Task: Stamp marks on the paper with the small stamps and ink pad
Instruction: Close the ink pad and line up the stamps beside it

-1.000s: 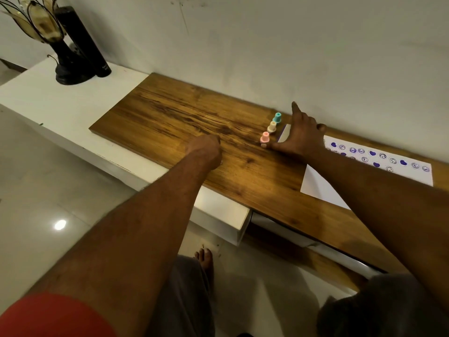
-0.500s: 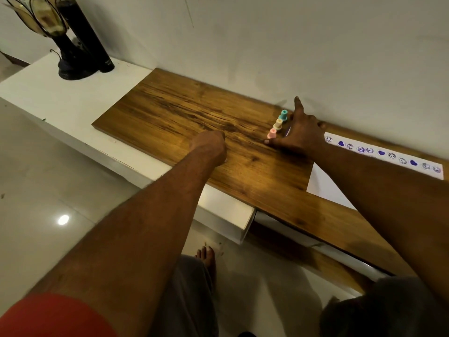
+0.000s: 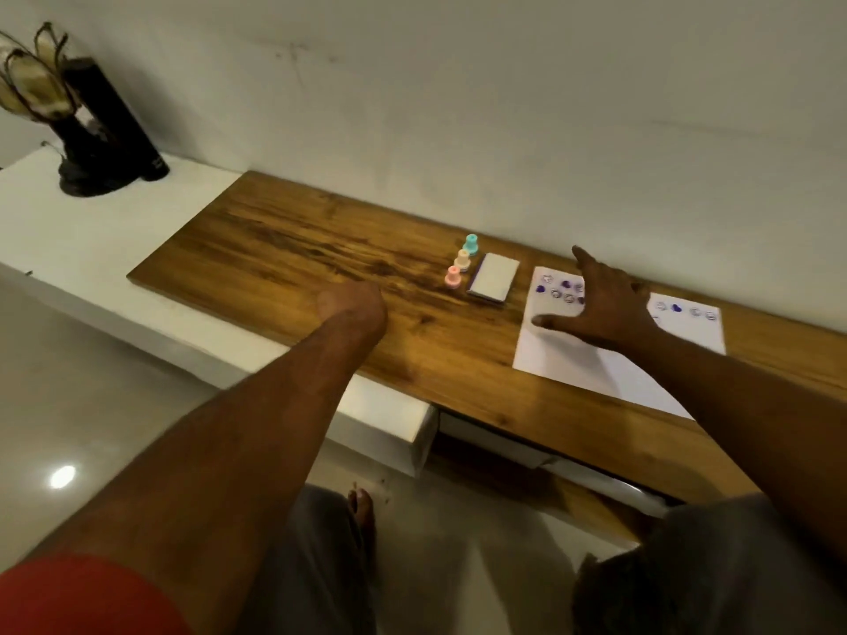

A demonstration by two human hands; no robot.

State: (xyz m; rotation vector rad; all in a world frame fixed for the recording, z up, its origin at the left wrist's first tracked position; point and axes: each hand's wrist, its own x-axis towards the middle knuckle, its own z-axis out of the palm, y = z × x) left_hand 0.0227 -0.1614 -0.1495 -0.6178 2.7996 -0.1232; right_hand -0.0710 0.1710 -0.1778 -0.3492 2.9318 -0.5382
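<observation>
Three small stamps stand in a row on the wooden top: a teal stamp [image 3: 470, 244], a cream stamp [image 3: 462, 260] and a pink stamp [image 3: 453, 277]. Right of them lies the white ink pad [image 3: 494, 281], closed. A white paper [image 3: 577, 364] with purple marks along its far edge lies further right. My right hand [image 3: 600, 307] hovers over the paper's left part, fingers spread, holding nothing. My left hand [image 3: 355, 304] rests as a fist on the wood, left of the stamps.
The wooden board [image 3: 284, 249] sits on a white shelf [image 3: 91, 236] against the wall. A dark ornament and black cylinder [image 3: 98, 144] stand at the far left. My foot [image 3: 362, 506] and the tiled floor show below the shelf's front edge.
My right hand has lifted off the ink pad beside the stamps and moved right over the paper, uncovering the pad. My left fist has stayed in place.
</observation>
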